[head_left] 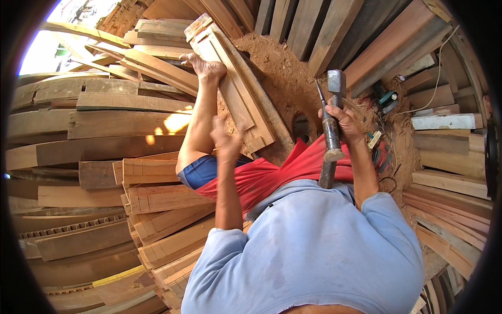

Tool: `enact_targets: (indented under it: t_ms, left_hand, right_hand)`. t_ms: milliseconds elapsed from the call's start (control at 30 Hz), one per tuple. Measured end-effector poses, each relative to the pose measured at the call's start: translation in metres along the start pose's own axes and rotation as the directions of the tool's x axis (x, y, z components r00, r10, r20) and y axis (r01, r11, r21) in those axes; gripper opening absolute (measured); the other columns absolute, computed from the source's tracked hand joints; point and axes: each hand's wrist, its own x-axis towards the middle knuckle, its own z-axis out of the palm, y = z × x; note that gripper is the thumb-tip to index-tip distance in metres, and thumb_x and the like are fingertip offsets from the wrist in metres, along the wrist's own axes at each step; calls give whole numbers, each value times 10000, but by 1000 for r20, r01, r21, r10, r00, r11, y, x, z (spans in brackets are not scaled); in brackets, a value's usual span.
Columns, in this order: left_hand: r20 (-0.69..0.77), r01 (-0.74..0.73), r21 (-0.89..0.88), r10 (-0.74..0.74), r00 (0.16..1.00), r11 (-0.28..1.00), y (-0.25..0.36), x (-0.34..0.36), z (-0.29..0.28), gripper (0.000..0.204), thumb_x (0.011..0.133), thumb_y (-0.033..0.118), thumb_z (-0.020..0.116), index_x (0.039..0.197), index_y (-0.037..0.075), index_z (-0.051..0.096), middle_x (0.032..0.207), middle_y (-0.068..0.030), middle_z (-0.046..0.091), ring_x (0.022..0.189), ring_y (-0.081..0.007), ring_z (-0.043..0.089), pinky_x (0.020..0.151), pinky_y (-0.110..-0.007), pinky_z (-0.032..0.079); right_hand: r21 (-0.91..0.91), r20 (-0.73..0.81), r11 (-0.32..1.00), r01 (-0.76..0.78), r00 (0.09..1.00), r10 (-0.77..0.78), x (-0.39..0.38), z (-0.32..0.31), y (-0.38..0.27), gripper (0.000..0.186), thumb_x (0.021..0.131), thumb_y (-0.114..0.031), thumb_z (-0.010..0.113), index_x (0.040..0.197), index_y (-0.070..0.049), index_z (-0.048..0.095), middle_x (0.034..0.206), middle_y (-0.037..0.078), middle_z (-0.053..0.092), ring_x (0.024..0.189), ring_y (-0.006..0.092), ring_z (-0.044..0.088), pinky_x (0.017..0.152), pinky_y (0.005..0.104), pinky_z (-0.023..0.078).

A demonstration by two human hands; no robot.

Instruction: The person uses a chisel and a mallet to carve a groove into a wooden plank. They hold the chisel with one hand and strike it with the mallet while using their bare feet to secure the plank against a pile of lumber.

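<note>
Across the torso stretched a blue shirt [308, 240], with a red cloth [285, 170] over the lap beyond it. Above the cloth, the right hand [342, 121] gripped a hammer [335, 82] and a chisel [331, 135] together, the hammer's head and the chisel's tip both turned away from the body. The left hand [227, 138] was raised near the lower end of a board [234, 107], too blurred to tell whether open or closed. The board lay aslant, a bare foot [209, 69] against its left side. Stacked wood [104, 123] filled the left, a green tool [388, 98] lay off to the right, sawdust [272, 57] spread past the board, and farther out beams [295, 26] ranged side by side.
</note>
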Motion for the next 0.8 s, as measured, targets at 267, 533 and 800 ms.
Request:
enact_targets:
  t_ms: [267, 533, 800]
  left_hand:
    - [-617, 138, -201, -234, 752, 970, -59, -24, -146, 515, 930, 216, 765, 1345, 24, 529, 1292, -121, 564, 1082, -244, 563, 978, -382, 471]
    - [118, 388, -399, -373, 920, 831, -186, -60, -32, 400, 846, 23, 710, 1200, 1, 525, 981, -68, 601, 825, -134, 572, 671, -292, 504]
    - [503, 262, -90, -184, 844, 961, -74, -51, 81, 311, 802, 43, 737, 1073, 20, 587, 857, -32, 615, 730, -126, 583, 594, -284, 480]
  right_hand:
    - [59, -135, 988, 142, 982, -133, -36, -25, 8, 256, 940, -249, 722, 1084, -111, 560, 924, 76, 696, 745, 116, 622, 650, 281, 538]
    - [45, -127, 990, 132, 984, -126, -81, -39, 13, 239, 967, -308, 678, 986, -70, 666, 812, 7, 644, 651, 89, 596, 569, 246, 493]
    - [90, -273, 941, 325, 917, -291, -114, -38, 5, 243, 964, -299, 675, 1024, -73, 608, 837, 42, 677, 569, 120, 598, 493, 271, 489]
